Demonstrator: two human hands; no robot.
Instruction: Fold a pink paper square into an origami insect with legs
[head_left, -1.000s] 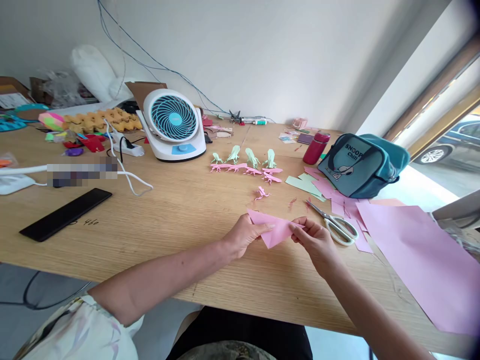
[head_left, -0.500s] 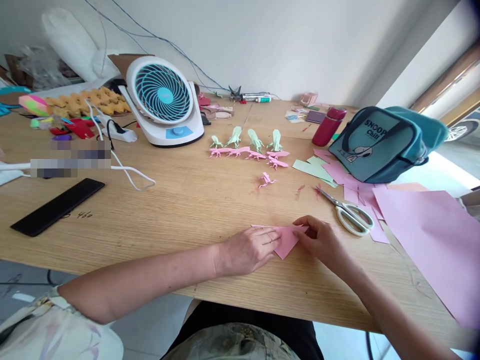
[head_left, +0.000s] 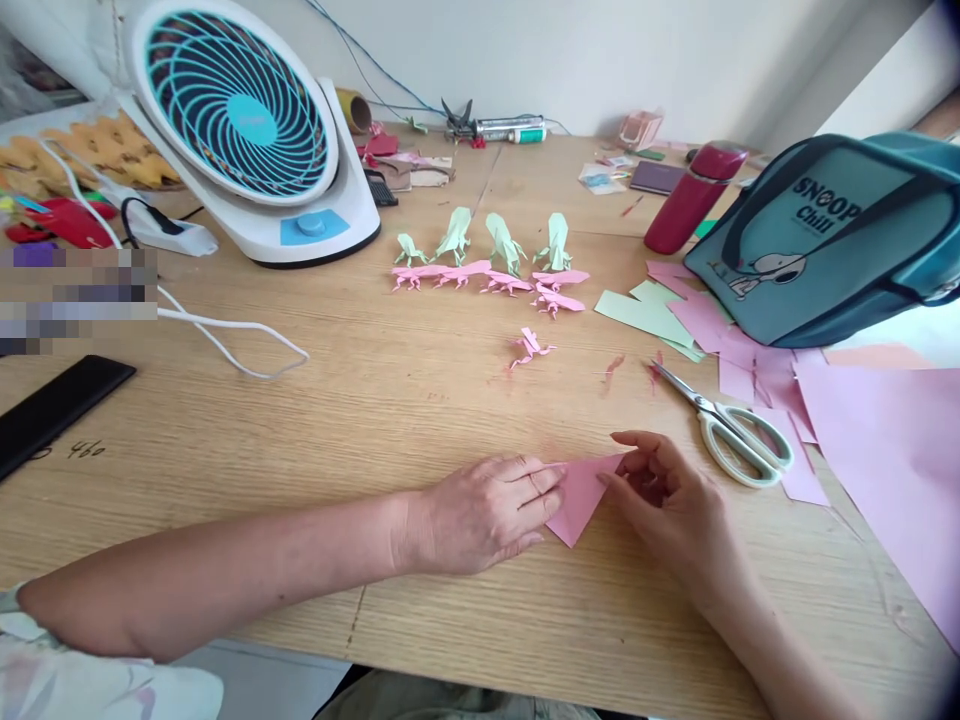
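A folded piece of pink paper (head_left: 581, 505), shaped like a triangle pointing toward me, lies on the table. My left hand (head_left: 484, 510) rests flat over its left part, fingers stretched out and pressing down, so that part is hidden. At the right corner, my right hand (head_left: 667, 500) has its thumb and curled fingers on the paper's edge. Beyond the hands stands a small pink origami figure (head_left: 529, 346). Farther back are several pink origami insects (head_left: 506, 282) and a row of green origami insects (head_left: 501, 240).
White-handled scissors (head_left: 739, 440) lie right of my right hand, beside pink and green paper pieces (head_left: 649, 316). A large pink sheet (head_left: 892, 450) covers the right side. Behind stand a red bottle (head_left: 690, 200), a teal bag (head_left: 817, 250) and a white fan (head_left: 300, 230). A black strip (head_left: 67, 405) lies left.
The pink paper came down from both hands' hold onto the table. My left hand changed from pinching it to lying flat on top. The view has moved closer to the table.
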